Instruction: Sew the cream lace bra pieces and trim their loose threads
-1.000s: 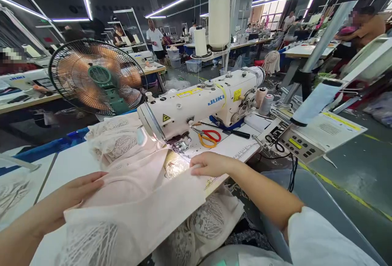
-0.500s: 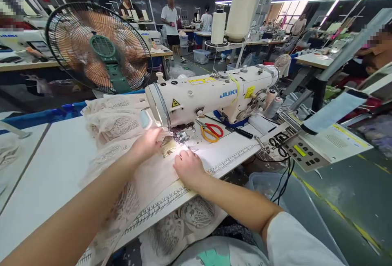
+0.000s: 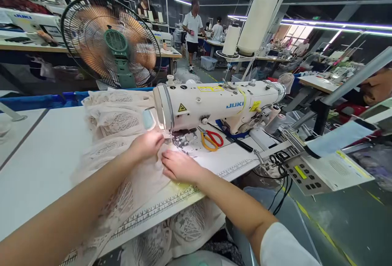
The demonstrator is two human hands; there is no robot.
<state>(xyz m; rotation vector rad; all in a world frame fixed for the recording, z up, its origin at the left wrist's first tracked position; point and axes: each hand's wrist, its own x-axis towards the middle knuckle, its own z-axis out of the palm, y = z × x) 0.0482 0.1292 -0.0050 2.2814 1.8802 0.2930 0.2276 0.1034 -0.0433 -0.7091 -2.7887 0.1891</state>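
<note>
Bench (image 3: 39, 151), white and bare at the far left, is backed by a fan (image 3: 110, 42) standing behind its edge. Lace pieces (image 3: 113, 119) are heaped beside the sewing machine (image 3: 214, 104), and the pale fabric (image 3: 143, 180) is draped from the needle area over the ruled front edge toward the lap. The left hand (image 3: 146, 145) is laid on the fabric just left of the presser foot, fingers curled and apparently pinching the cloth edge, though the fingertips are partly hidden. The right hand (image 3: 180, 167) is pressed flat on the fabric just before the needle, fingers together. Compared with a second ago, both hands have been brought in from a wide spread on the cloth to lie close together at the foot, and the fabric has been drawn up under it; the seam start is judged to be lined up and sewing about ready. Further right, scissors (image 3: 210, 139) are left on the machine bed, and a control panel (image 3: 306, 176) is mounted past the bench end.
</note>
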